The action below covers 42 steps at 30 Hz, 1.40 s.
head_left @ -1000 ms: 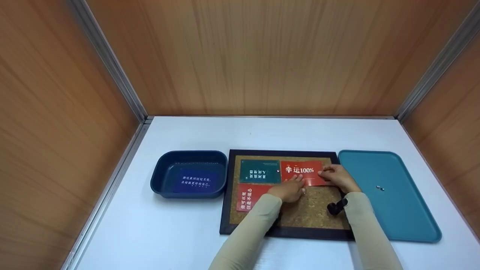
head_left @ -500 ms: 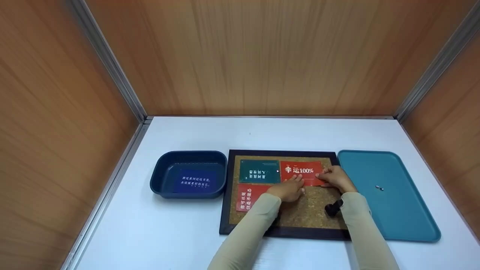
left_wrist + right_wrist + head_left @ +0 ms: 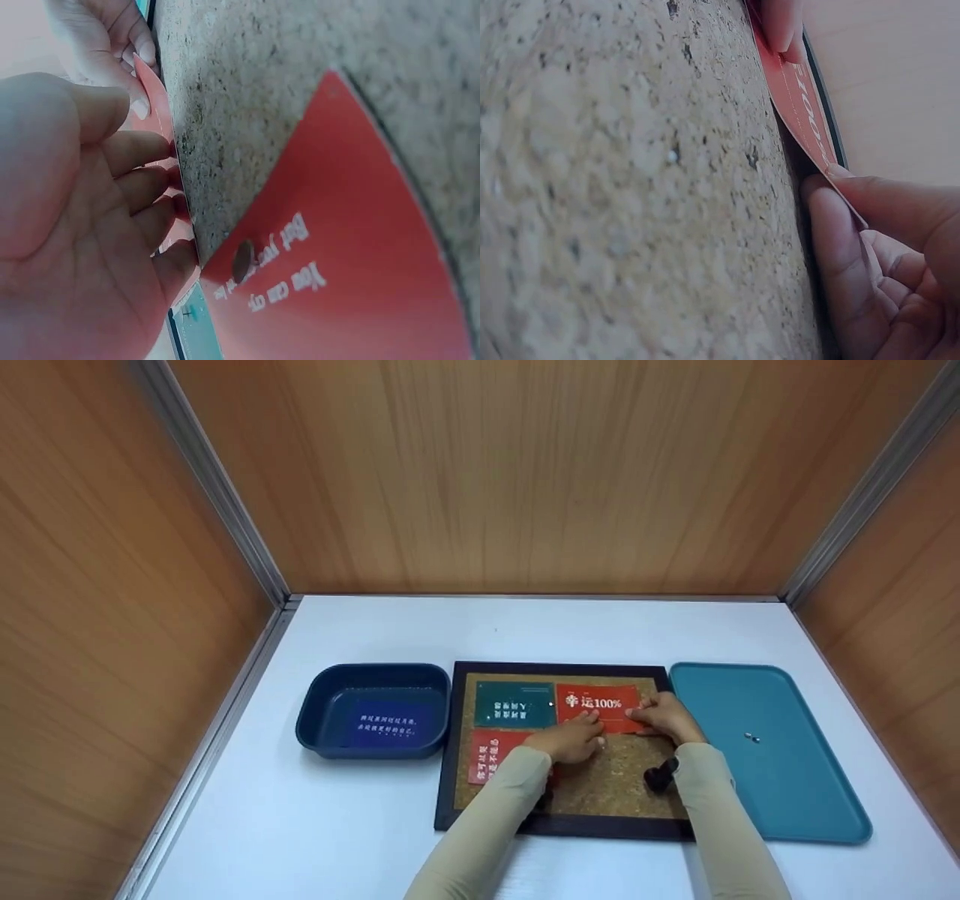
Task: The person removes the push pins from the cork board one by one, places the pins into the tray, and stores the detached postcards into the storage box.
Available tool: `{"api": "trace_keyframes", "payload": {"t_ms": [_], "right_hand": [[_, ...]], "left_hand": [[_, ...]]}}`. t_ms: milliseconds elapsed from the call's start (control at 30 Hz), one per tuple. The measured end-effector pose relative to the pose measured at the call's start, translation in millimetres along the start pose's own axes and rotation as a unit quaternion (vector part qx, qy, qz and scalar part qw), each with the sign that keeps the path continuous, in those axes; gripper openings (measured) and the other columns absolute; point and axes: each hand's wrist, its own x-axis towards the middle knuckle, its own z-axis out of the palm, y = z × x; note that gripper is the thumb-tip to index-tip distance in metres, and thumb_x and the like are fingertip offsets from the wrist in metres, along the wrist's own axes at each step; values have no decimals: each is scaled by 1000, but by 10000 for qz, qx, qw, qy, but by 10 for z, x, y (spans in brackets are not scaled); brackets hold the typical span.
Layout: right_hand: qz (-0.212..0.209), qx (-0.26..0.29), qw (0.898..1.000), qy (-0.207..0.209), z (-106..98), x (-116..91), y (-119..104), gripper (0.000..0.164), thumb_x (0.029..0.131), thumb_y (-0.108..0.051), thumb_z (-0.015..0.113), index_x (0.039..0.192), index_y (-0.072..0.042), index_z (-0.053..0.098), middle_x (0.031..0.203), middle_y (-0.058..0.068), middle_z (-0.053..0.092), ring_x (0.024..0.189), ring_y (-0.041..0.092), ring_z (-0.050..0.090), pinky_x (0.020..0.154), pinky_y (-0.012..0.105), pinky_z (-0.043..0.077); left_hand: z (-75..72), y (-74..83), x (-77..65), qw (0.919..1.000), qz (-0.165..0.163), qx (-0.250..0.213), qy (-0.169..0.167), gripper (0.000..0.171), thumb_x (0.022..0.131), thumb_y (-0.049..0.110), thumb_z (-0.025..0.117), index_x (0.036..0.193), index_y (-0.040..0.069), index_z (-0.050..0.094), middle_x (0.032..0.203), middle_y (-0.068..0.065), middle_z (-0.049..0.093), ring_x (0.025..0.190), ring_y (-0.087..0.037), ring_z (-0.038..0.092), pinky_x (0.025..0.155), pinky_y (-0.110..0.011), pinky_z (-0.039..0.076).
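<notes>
A red card (image 3: 613,704) printed with "100%" lies at the upper right of a framed cork board (image 3: 600,795). My left hand (image 3: 568,741) rests its extended fingertips on the card's lower edge. At the card's lower right corner, my right hand (image 3: 670,718) pinches the edge between thumb and finger; the right wrist view shows this corner (image 3: 846,201) raised off the cork. Left of the card lies a green card (image 3: 514,701) with a pin (image 3: 551,704) near its right edge. Below that, my left hand and sleeve partly cover another red card (image 3: 491,754).
A dark blue bin (image 3: 315,735) holding a blue card (image 3: 394,724) stands left of the board. At the right is a teal tray (image 3: 795,787) with a few small metallic pins (image 3: 752,738). Wood-grain panels enclose the white table (image 3: 337,825).
My right hand has shifted slightly left along the red card's right end. The left hand stays on the card's lower edge. The head view has moved a little.
</notes>
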Motion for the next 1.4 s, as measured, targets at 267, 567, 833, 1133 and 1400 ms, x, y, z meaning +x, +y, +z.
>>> {"api": "trace_keyframes", "payload": {"t_ms": [267,567,833,1133,1400], "right_hand": [[73,-61,9999,80,-8,29,-26,21,93,-12,62,100,6,53,90,13,58,63,9,65,61,24,59],[111,-38,9999,34,-19,57,-32,21,93,-10,61,102,7,52,94,14,57,65,8,67,63,24,59],[116,-347,9992,189,-16,19,-10,25,92,-16,63,103,5,55,97,15,61,67,7,65,62,23,58],[61,-249,9995,196,2,4,12,25,92,-16,63,104,6,55,99,17,60,69,8,65,63,24,59],[-18,-169,9997,163,40,-1,26,22,92,-15,64,100,4,55,99,16,60,71,10,66,64,25,59]], "left_hand": [[-99,-94,-49,9978,194,-181,605,47,104,40,37,148,25,38,157,5,31,144,-14,31,118,-35,29],[-331,-317,-187,9868,208,-1035,1229,48,102,38,43,148,24,40,149,4,45,138,-18,41,113,-43,37],[-505,-585,-355,9781,170,-1338,1585,49,102,41,40,149,28,36,153,0,39,140,-19,38,114,-42,34],[-754,-966,-660,9667,315,-1357,2148,51,102,41,40,149,23,36,154,-1,37,141,-20,36,117,-41,29],[-865,-1303,-899,9477,373,-1524,2779,46,104,27,42,147,14,40,152,-9,39,140,-24,38,116,-41,31]]}}
